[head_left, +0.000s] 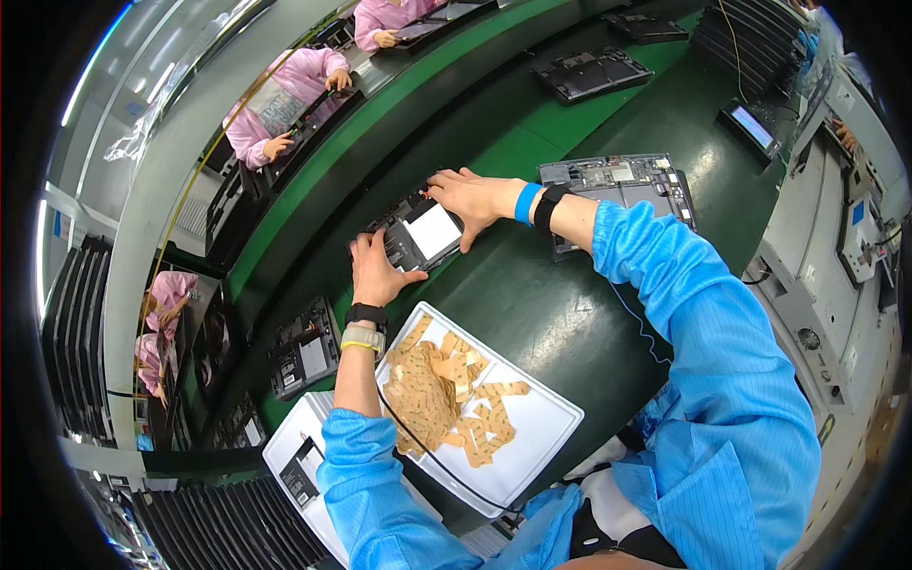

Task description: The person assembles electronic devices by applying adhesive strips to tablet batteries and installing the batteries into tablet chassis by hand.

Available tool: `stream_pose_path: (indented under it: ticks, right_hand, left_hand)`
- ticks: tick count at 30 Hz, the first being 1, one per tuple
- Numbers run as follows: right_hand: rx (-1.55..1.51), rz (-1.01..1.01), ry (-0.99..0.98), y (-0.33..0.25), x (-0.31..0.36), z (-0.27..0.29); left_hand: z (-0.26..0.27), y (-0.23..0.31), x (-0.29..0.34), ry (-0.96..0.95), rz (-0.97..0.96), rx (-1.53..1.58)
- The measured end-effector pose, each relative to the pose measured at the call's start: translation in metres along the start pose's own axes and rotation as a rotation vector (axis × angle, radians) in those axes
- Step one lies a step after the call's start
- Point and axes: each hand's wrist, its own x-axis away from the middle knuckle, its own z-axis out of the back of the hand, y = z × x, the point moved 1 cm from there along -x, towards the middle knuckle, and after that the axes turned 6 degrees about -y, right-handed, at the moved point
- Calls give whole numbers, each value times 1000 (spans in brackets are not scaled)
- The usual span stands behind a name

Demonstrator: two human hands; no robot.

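An opened black laptop base (404, 249) with bare inner parts lies on the green conveyor surface in front of me. A white rectangular panel (432, 231) covers part of its inside. My left hand (375, 274) grips its near left end, fingers over the edge and thumb stretched toward the front. At the opposite end, my right hand (472, 201) holds the far right edge with its thumb spread along the side. Both hands partly hide the base. Under my right forearm sits a second opened laptop base (622, 176), its circuit board and battery exposed.
A white tray (541, 442) of tan paper strips (427, 389) stands close to me, a black cable across it. More opened laptop bases (306, 347) (591, 71) lie along the line. A small screen (750, 128) is at right. People in pink work across the line.
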Motion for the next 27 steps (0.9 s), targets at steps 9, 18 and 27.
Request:
stream_pose_path:
  ticks: [9,18,27]
  right_hand:
    - [100,115,137,-6,-9,-5]
    - [172,98,97,-5,-12,-31]
    - [453,82,248,-40,-26,-55]
  left_hand:
    - [15,4,9,-45,76,-92]
    - [-9,-38,17,-111,15,-81]
    - [-29,-35,36,-96,-96,-194]
